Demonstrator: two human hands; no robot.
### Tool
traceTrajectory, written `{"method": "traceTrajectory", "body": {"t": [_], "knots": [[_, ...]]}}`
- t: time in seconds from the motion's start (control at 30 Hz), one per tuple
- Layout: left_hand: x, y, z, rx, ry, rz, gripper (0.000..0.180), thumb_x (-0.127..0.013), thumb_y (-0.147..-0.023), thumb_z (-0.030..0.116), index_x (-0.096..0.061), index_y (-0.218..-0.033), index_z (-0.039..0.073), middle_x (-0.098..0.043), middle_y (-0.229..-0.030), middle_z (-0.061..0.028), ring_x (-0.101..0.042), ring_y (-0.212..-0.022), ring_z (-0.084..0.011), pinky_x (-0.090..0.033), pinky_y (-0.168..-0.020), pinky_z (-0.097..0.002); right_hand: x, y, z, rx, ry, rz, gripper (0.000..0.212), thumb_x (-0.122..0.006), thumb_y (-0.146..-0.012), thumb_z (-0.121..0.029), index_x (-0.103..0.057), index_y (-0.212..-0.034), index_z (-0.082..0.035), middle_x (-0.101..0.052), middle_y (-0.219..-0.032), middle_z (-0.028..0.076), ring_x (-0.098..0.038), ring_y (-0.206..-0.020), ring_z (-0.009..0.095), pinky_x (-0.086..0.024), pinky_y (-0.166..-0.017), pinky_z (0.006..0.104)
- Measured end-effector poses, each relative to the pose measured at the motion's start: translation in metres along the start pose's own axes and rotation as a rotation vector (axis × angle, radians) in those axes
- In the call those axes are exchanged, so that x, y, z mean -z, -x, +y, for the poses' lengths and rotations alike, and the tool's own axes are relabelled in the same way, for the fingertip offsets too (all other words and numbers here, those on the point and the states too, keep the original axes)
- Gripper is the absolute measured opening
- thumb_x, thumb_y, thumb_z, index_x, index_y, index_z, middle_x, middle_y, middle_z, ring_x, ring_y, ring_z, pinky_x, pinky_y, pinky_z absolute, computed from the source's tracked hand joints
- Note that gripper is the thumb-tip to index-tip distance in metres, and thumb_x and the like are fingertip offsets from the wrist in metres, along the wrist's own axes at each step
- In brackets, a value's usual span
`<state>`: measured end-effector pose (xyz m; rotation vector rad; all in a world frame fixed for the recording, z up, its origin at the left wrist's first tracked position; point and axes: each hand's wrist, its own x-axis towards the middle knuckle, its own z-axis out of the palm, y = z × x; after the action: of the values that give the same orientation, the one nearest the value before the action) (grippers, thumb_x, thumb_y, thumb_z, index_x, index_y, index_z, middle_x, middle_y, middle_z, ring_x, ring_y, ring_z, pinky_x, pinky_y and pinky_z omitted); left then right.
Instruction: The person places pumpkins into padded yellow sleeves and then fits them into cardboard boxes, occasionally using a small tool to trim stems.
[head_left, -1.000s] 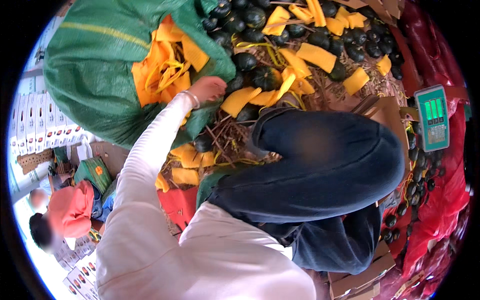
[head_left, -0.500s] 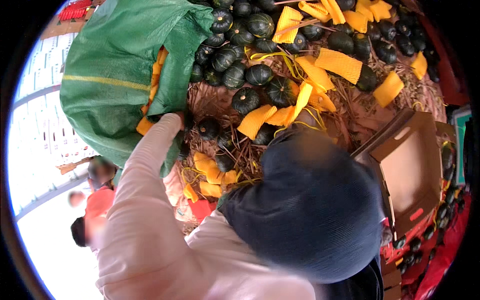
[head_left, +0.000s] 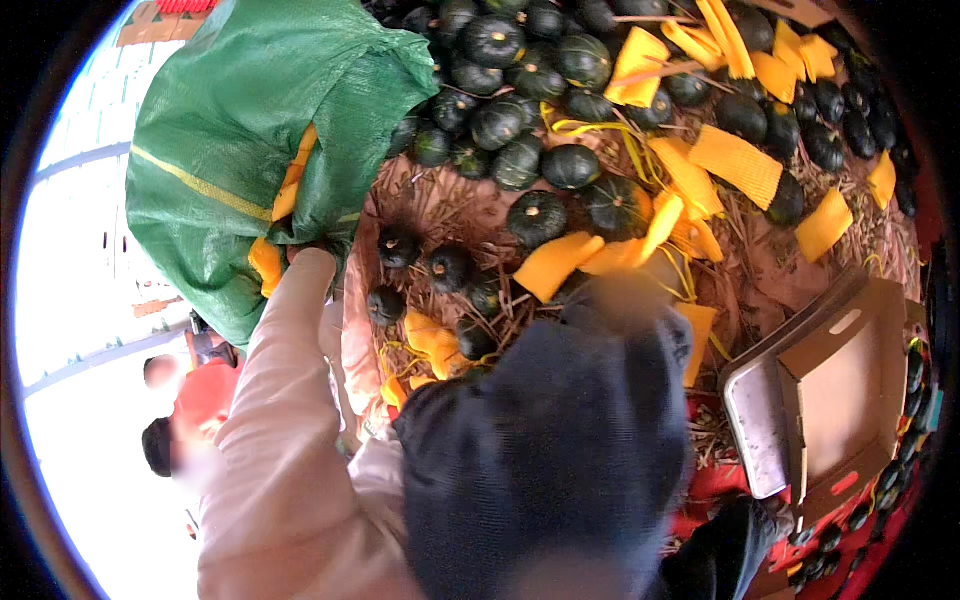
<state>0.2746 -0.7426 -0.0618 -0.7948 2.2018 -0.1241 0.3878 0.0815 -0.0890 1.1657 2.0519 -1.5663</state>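
1. The left hand [head_left: 303, 249] was against the folds of the green sack [head_left: 225, 120], upper left of the frame; its grip, mostly hidden, could not be told.
2. Yellow padding [head_left: 265, 264] showed beside it.
3. Far left, pale cartons [head_left: 90, 215] were too washed-out to read.

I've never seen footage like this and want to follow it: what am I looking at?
There's no machine: a person works bare-handed. Every picture comes from a wide camera on their head, looking down. The pale sleeve leads to the left hand, at the green sack, mostly hidden, so what it holds can't be told. I can't make out the right hand. The dark shape is a bent leg. Dark green pumpkins and yellow padding lie on the ground; a cardboard box is at right.
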Motion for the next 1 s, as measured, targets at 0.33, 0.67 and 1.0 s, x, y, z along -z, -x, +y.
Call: {"method": "traceTrajectory", "body": {"t": [0.33, 0.67, 1.0], "knots": [[-0.083, -0.103, 0.022, -0.144, 0.421, 0.023, 0.076, -0.078, -0.067, 0.052, -0.054, -0.124, 0.008, -0.054, -0.128, -0.0081, -0.046, -0.122, -0.0244, -0.036, -0.102, -0.0363, 0.0, 0.118, 0.024, 0.013, -0.031, 0.231, 0.047, -0.055, -0.089, -0.031, -0.052, -0.124, 0.001, -0.057, -0.114, 0.012, -0.052, -0.108, 0.023, -0.045, -0.091, 0.0362], [-0.121, -0.057, 0.11, -0.45, 1.058, -0.17, 0.076, -0.078, -0.069, 0.046, -0.05, -0.129, 0.009, -0.055, -0.127, -0.0079, -0.049, -0.12, -0.0247, -0.041, -0.099, -0.0417, 0.044, 0.254, 0.053, -0.05, -0.175, 0.599, 0.049, -0.055, -0.089, -0.031, -0.051, -0.125, 0.001, -0.056, -0.115, 0.012, -0.051, -0.111, 0.023, -0.044, -0.092, 0.0375], [0.019, 0.088, 0.292, -0.885, 1.927, -1.556, 0.075, -0.038, -0.083, 0.07, -0.046, -0.129, 0.01, -0.055, -0.118, -0.0262, -0.056, -0.105, -0.0466, -0.05, -0.081, -0.0587, 0.037, 0.172, -0.229, 0.628, 0.074, 0.431, 0.037, -0.046, -0.093, -0.014, -0.049, -0.124, 0.006, -0.058, -0.112, 0.012, -0.057, -0.105, 0.018, -0.047, -0.089, 0.028]]}}
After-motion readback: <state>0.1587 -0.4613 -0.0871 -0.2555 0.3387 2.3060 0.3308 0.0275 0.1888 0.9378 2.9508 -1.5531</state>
